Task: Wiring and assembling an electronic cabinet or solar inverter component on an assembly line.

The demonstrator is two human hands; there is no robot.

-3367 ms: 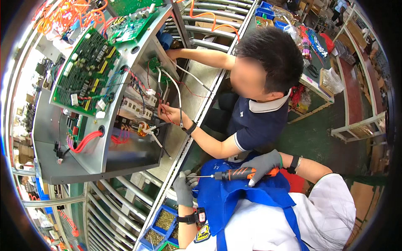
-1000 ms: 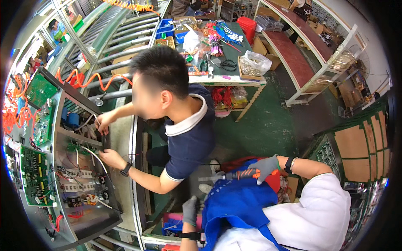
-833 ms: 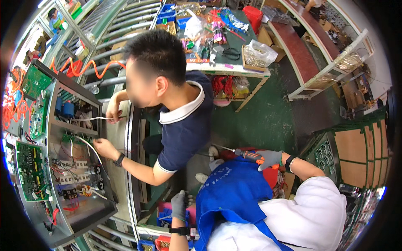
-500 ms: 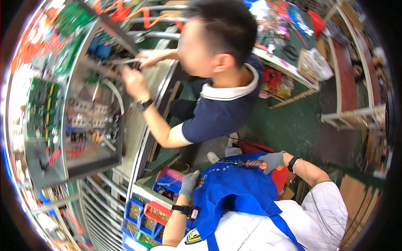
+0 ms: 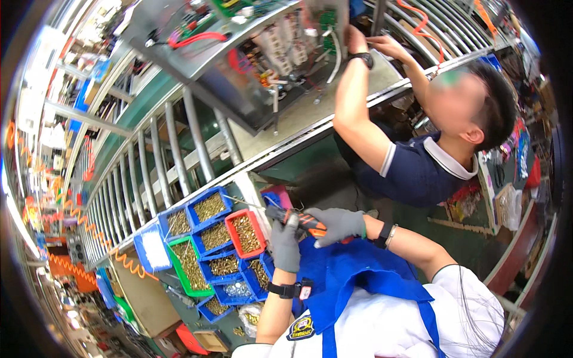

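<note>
Grey knit gloves on both hands. Right hand (image 5: pixel 337 225) curled shut around the orange-and-black handle of a screwdriver (image 5: pixel 298 219), thumb along the grip, forearm coming in from the lower right with a dark wristband at the wrist. Screwdriver held roughly level in front of the blue apron (image 5: pixel 352 280), thin metal shaft (image 5: pixel 245 203) pointing left over the bins. Left hand (image 5: pixel 285 244) raised upright from the lower edge, black wrist strap below the glove, fingers bent up against the black front end of the screwdriver, touching it; whether gripping it or only steadying, cannot tell.

Cluster of small open plastic bins just left of the hands, below the roller rack (image 5: pixel 149 173). Red bin (image 5: pixel 245 234) nearest the left hand, filled with small brass-coloured screws. Blue bins (image 5: pixel 209 207) above and beside it, same kind of screws. Green bin (image 5: pixel 186 267) further left, also brass-coloured screws. Lower blue bin (image 5: pixel 236 290) with pale silvery small parts. One blue bin (image 5: pixel 152 249) at far left showing a white inside, contents not readable.

Co-worker in a dark polo shirt (image 5: pixel 412 170) at upper right, both arms reaching up into an open grey metal cabinet (image 5: pixel 239 65) with wiring and a red cable.
</note>
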